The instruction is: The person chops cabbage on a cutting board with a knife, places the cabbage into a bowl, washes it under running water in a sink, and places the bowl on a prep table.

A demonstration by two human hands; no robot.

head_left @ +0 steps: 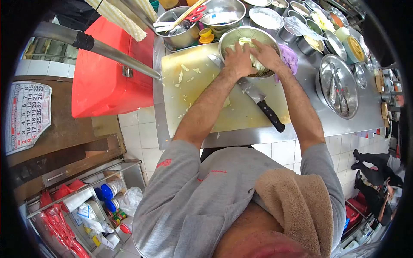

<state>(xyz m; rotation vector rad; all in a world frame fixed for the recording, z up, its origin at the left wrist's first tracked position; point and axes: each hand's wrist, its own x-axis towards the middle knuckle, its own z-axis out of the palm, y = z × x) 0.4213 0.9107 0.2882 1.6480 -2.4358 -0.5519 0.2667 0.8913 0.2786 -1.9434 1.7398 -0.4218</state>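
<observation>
Both hands are inside a perforated metal colander (223, 39) that holds pale green chopped cabbage (246, 40). My left hand (239, 61) presses on the cabbage from the left, its fingers bent around it. From the right, my right hand (264, 56) grips the same heap, its fingertips partly hidden in it. Under the colander's near side lies a broad kitchen knife (270, 115) with a black handle; the colander covers part of its blade. The yellowed cutting board (193, 96) beneath carries scattered cabbage bits.
A pot with red-handled scissors (196, 15) and cut citrus (206, 37) stand behind the board. Several metal ingredient containers (265, 19) line the back right. A steel bowl with tongs (337, 88) sits at right, near a purple cloth (289, 60). A red cooler (112, 73) stands left.
</observation>
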